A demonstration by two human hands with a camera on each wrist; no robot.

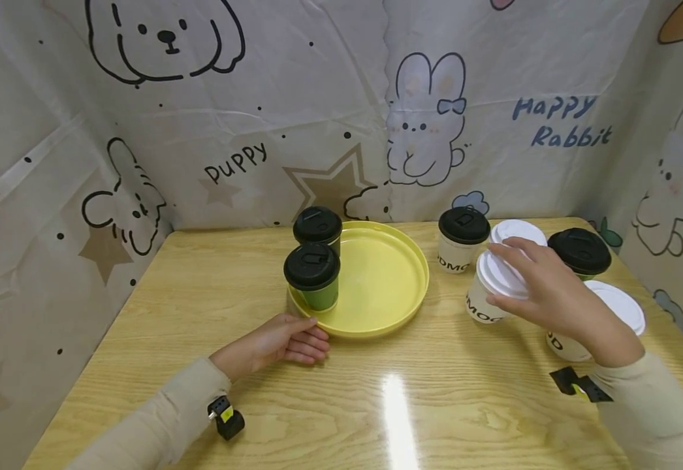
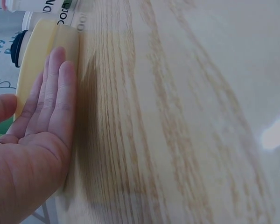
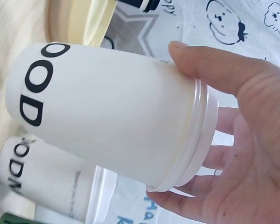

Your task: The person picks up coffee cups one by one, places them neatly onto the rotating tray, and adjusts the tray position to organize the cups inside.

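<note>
My right hand [image 1: 544,287] grips a white paper cup [image 3: 107,112] near its white lid [image 1: 501,273], the thumb on one side and fingers on the other. The cup leans slightly, close over the table. My left hand [image 1: 283,343] is at the near left rim of a yellow round tray [image 1: 377,294], thumb at the rim and fingers extended in front of its side. On the tray's left side stand a green cup with a black lid [image 1: 313,277] and, behind it, another black-lidded cup [image 1: 318,225].
Right of the tray is a white cup with a black lid [image 1: 461,238]. Around my right hand stand a white-lidded cup [image 1: 518,230], a black-lidded green cup [image 1: 579,251] and another white-lidded cup [image 1: 618,307]. A printed cloth [image 1: 318,98] hangs behind the wooden table [image 1: 341,405].
</note>
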